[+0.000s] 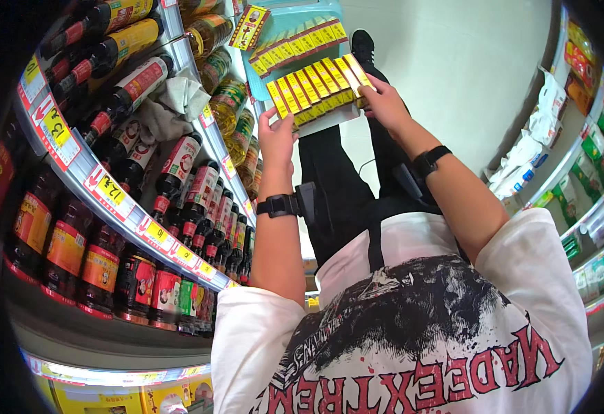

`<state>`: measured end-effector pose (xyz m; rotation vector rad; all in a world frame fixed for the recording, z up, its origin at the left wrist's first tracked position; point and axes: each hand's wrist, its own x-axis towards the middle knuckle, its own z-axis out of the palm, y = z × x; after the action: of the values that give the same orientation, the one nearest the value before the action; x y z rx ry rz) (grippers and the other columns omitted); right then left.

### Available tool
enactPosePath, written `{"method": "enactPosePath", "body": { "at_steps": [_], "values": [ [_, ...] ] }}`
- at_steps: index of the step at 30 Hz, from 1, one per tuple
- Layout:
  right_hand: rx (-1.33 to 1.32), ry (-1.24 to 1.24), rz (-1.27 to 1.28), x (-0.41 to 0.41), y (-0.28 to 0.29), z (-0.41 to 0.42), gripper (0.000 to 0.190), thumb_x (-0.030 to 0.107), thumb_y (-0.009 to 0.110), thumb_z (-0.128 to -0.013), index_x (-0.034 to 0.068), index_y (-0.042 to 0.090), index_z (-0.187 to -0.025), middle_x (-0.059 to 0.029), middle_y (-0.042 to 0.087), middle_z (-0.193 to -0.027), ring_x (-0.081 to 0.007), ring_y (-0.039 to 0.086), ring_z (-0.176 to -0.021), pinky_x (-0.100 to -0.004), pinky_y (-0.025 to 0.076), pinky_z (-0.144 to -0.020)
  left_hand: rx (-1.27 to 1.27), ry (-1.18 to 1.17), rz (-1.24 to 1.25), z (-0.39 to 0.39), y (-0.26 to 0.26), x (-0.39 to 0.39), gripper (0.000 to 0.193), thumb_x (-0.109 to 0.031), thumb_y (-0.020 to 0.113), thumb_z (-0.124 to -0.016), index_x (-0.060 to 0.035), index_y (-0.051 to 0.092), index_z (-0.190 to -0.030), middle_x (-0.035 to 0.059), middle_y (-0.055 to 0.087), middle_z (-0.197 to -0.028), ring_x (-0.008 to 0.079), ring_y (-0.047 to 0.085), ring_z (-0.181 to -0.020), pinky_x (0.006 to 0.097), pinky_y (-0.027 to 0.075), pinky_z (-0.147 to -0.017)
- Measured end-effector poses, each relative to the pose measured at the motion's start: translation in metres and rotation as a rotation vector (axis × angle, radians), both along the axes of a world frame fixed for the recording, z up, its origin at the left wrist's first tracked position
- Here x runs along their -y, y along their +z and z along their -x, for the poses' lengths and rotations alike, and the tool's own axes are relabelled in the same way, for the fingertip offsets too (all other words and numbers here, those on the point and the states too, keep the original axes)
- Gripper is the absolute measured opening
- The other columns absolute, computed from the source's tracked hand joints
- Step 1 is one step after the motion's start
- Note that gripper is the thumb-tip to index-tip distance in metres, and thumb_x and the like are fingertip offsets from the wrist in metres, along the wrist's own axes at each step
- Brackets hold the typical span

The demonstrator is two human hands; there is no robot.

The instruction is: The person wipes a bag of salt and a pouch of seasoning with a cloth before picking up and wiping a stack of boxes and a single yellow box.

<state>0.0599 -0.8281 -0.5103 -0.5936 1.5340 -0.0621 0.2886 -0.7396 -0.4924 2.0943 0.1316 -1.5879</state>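
A row of small yellow-and-red boxes (pixel 318 88) spans the space between my two hands. My left hand (pixel 277 135) grips its left end, and my right hand (pixel 383 103) grips the right end. The packs stand tightly side by side, with a pale surface showing along their lower edge. Just beyond lies a second row of similar yellow boxes (pixel 299 45), over a light-blue plastic stool or crate (pixel 281 13). One more yellow-and-red box (pixel 250 27) lies with its broad face up at the upper left of that row.
Shelves with dark sauce bottles (pixel 100 264) and oil bottles (pixel 228 101) rise on the left, edged by a price-tag rail (pixel 110 191). Grey cloths (pixel 170 111) rest among the bottles. Packaged goods (pixel 527 155) line shelves on the right. My shoe (pixel 363 46) is on the pale floor.
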Motion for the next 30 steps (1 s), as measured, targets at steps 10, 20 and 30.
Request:
{"method": "enactPosePath", "body": {
  "at_steps": [10,20,30],
  "values": [
    [-0.108,0.253,-0.122,0.034,-0.051,-0.024,0.048,0.040,0.054,-0.096,0.016,0.060,-0.137,-0.0046,0.068,-0.110,-0.0139,0.062,-0.088,-0.0300,0.053,-0.073,-0.011,-0.111,-0.147,-0.023,-0.030,0.037,0.035,-0.028,0.065,-0.094,-0.0107,0.054,-0.123,0.0069,0.066,-0.108,0.0181,0.063,-0.088,0.0333,0.052,-0.068],
    [-0.065,0.176,-0.231,0.045,-0.071,-0.044,0.049,0.047,0.052,-0.096,0.017,0.055,-0.134,-0.0039,0.064,-0.109,-0.0153,0.059,-0.092,-0.0327,0.048,-0.079,-0.089,-0.171,-0.227,-0.047,-0.064,0.053,0.037,-0.044,0.048,-0.096,-0.0150,0.060,-0.116,0.0019,0.062,-0.106,0.0175,0.058,-0.086,0.0329,0.047,-0.068],
    [0.031,0.110,-0.124,0.043,-0.068,-0.027,0.058,0.043,0.051,-0.093,0.009,0.049,-0.140,-0.0098,0.062,-0.120,-0.0254,0.059,-0.105,-0.0442,0.048,-0.087,-0.121,-0.053,-0.188,-0.052,-0.077,0.047,0.044,-0.042,0.051,-0.096,-0.0127,0.055,-0.129,0.0041,0.060,-0.114,0.0189,0.059,-0.096,0.0390,0.048,-0.078]
  ]
}}
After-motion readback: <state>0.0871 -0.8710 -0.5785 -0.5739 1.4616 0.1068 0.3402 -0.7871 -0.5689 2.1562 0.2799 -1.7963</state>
